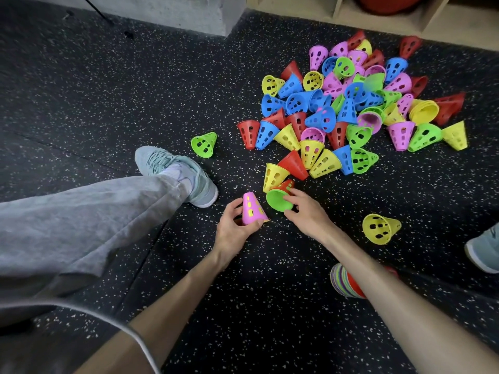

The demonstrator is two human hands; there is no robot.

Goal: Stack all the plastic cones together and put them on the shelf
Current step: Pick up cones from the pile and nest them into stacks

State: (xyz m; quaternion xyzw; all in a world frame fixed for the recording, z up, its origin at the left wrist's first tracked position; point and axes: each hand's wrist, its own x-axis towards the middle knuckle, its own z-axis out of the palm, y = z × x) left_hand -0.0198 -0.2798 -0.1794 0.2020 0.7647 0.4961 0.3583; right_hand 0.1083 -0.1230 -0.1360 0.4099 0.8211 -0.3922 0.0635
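Note:
A big heap of perforated plastic cones (351, 103) in red, blue, yellow, green and pink lies on the dark speckled floor. My left hand (232, 230) grips a small stack topped by a pink cone (252, 209), with yellow showing through its holes. My right hand (305, 211) holds a green cone (278, 199) with a red one nested over it, its mouth facing me. A stack of many cones (343, 279) stands under my right forearm. The wooden shelf (337, 17) runs along the far right.
A lone green cone (204, 144) lies left of the heap and a lone yellow cone (379, 228) to the right. My leg and shoe (178, 174) stretch in from the left. Another shoe (483, 247) shows at the right edge. A concrete base (189, 12) stands far centre.

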